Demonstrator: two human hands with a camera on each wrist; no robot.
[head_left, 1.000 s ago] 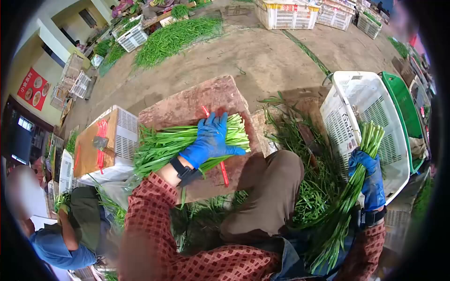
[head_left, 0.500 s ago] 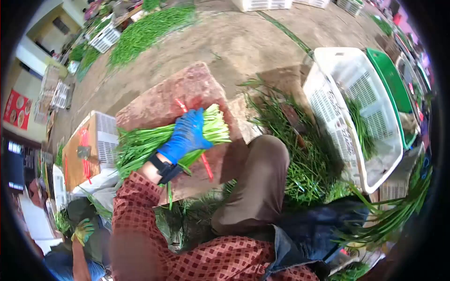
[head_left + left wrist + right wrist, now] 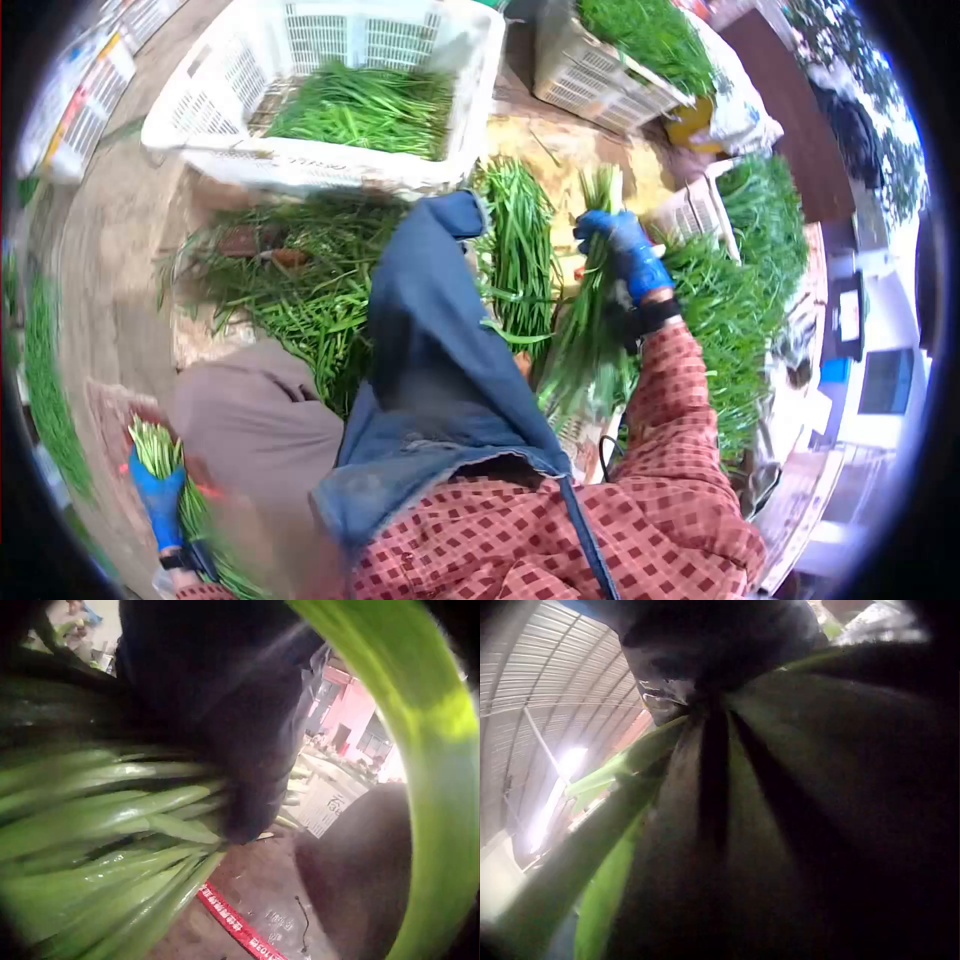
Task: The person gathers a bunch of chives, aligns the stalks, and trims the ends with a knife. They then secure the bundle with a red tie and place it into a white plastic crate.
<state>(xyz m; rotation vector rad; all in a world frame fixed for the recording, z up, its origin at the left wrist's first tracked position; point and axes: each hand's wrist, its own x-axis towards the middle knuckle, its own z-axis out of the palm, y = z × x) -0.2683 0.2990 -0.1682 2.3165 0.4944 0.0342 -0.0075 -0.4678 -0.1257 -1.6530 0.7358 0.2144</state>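
Note:
In the head view my right hand (image 3: pixel 628 252), in a blue glove, grips a bunch of green stalks (image 3: pixel 600 190) just below their pale cut ends, leaves hanging toward my lap. At the lower left, my gloved left hand (image 3: pixel 160 498) holds a thicker bundle (image 3: pixel 155 448) on the reddish board (image 3: pixel 115 410), its pale ends past the fingers. The left wrist view shows the dark glove (image 3: pixel 217 712) over stalks (image 3: pixel 112 817), with a red printed strap (image 3: pixel 236 922) beneath. Dark, blurred leaves fill the right wrist view below the glove (image 3: pixel 712 652).
A white crate (image 3: pixel 320 160) with greens inside stands ahead. Loose leaves (image 3: pixel 300 290) lie before my knees, with a narrow row of greens (image 3: pixel 520 250) beside them. A large green pile (image 3: pixel 730 320) is at the right, and another filled crate (image 3: pixel 590 85) stands behind.
The head view has swung right. My right hand has moved from beside the white crate to beside the right-hand pile, with stalks in its grip. My left hand remains on its bundle.

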